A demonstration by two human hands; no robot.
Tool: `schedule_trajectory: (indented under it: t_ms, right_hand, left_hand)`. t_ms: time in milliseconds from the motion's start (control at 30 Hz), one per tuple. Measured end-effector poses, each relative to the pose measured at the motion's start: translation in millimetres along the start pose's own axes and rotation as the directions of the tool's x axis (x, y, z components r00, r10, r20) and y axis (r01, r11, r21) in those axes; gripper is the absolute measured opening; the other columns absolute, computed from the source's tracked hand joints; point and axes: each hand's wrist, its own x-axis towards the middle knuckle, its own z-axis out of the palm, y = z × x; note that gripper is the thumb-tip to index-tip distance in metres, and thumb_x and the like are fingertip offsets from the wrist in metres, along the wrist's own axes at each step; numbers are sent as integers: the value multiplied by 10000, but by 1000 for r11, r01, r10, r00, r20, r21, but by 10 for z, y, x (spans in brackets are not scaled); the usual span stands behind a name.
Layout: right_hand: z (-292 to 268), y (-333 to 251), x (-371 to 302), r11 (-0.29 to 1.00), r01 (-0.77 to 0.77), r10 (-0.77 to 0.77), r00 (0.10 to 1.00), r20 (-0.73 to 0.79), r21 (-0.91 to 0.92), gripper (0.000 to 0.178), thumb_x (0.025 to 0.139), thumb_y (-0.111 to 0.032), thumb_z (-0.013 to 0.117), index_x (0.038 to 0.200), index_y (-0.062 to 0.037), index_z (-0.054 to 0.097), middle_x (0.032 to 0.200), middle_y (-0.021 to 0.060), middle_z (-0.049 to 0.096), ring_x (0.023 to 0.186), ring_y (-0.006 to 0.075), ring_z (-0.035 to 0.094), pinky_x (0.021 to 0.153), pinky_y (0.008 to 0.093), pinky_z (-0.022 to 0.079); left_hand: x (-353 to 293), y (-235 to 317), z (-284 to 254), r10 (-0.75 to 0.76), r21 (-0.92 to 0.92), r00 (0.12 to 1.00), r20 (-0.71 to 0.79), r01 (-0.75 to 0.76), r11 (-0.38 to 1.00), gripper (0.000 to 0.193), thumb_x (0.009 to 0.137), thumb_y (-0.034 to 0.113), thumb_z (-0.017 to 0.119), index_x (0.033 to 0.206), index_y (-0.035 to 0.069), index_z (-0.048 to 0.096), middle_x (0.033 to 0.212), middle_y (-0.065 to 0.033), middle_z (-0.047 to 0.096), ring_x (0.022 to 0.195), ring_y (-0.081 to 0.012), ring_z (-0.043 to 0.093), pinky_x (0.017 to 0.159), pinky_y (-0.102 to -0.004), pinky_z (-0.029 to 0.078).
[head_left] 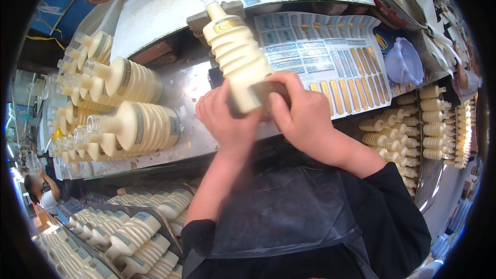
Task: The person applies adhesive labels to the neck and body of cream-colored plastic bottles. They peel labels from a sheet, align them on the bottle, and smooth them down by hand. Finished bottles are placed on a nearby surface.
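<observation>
A cream-coloured bottle (235,46) with wavy ridges, a clear glass neck and a gold label on its shoulder lies tilted in front of me, its neck pointing away. Its upper part rests against a dark, rough block (232,9). Around the left side of its base, my left hand (227,113) is closed, slightly blurred. My right hand (302,106) grips a brown flat piece (271,92) between thumb and fingers and presses it to the bottle's lower end. What the piece is made of I cannot tell.
Label sheets (330,62) in blue and gold lie to the right, beside a lilac bucket (403,62). Similar bottles (147,126) crowd the bench's left end. More bottles (137,235) fill trays below left, and others (392,134) stand in rows at right. A person (46,191) is far left.
</observation>
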Motion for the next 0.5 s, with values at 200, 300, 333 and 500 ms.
schedule_trajectory:
  t_ms: [200, 300, 333, 500]
  right_hand:
    - [-70, 166, 26, 954, -184, 192, 981, -11, 239, 262, 989, -120, 574, 1240, -48, 559, 764, 164, 678, 659, 308, 685, 659, 396, 531]
    - [69, -48, -55, 967, 38, -36, 999, -10, 252, 317, 976, -168, 559, 1273, -73, 501, 716, 206, 675, 660, 441, 673, 627, 521, 527]
    - [98, -86, -46, 966, 16, -37, 996, 76, 258, 314, 973, -172, 569, 1268, -87, 509, 714, 214, 672, 669, 454, 667, 626, 534, 518]
    - [69, 187, -19, 988, -84, 78, 996, 48, 127, 286, 990, -150, 588, 1259, -65, 543, 783, 187, 694, 715, 381, 707, 648, 442, 542]
  left_hand:
    - [-64, -141, -132, -73, -168, 986, 152, 99, 981, 889, 709, 357, 894, 1411, 8, 474, 1331, -185, 489, 1234, -353, 474, 1093, -479, 348]
    - [-69, -279, -89, -144, -420, 972, 184, 210, 883, 794, 828, 415, 811, 1397, -18, 466, 1312, -185, 485, 1222, -336, 480, 1086, -470, 360]
    - [-75, -279, -74, -179, -481, 965, 191, 251, 840, 703, 927, 444, 704, 1372, -39, 453, 1288, -190, 481, 1214, -313, 484, 1086, -456, 370]
    - [-5, -142, 9, -423, -465, 881, 212, 471, 749, 640, 965, 402, 657, 1352, -39, 402, 1287, -187, 469, 1217, -263, 477, 1089, -425, 380]
